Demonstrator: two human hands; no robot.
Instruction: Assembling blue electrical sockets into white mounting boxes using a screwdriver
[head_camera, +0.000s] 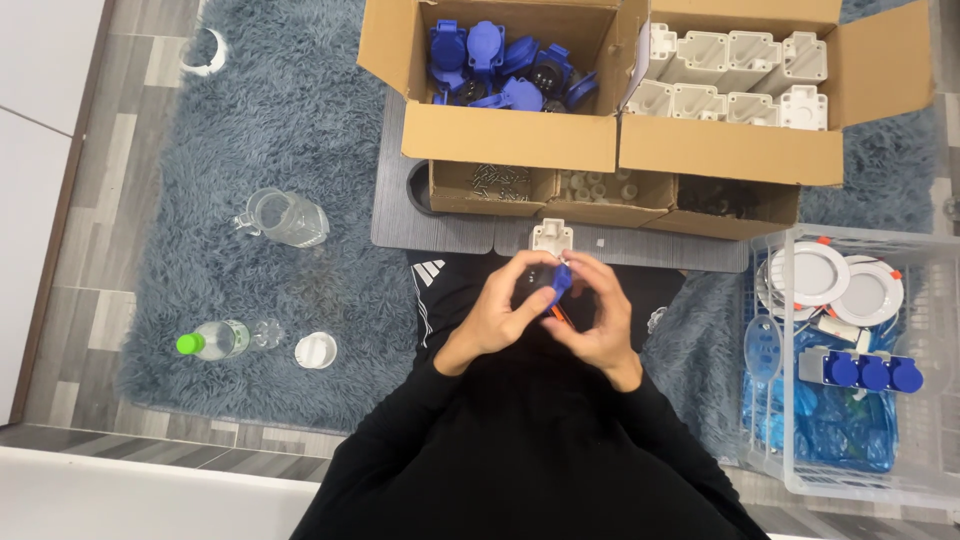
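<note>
Black sleeves fill the bottom of the head view, and just past them we've got both hands together over our lap. Our left hand (497, 308) and right hand (592, 318) are both clenched around a small blue socket part (559, 283), fingertips nearly touching, with a bit of orange (559, 314) poking out underneath. Just beyond the hands sits a white housing (552, 237) on the grey mat (440, 232).

Further out, one open cardboard box (510, 135) holds a pile of blue sockets, and the one beside it (730, 148) is packed with white housings. A low divided tray (600, 195) of small hardware sits in front of them. On the shaggy rug to our left we see a glass jug (283, 217) and a green-capped bottle (215, 340). To our right is a clear crate (860, 470) with round white lights.
</note>
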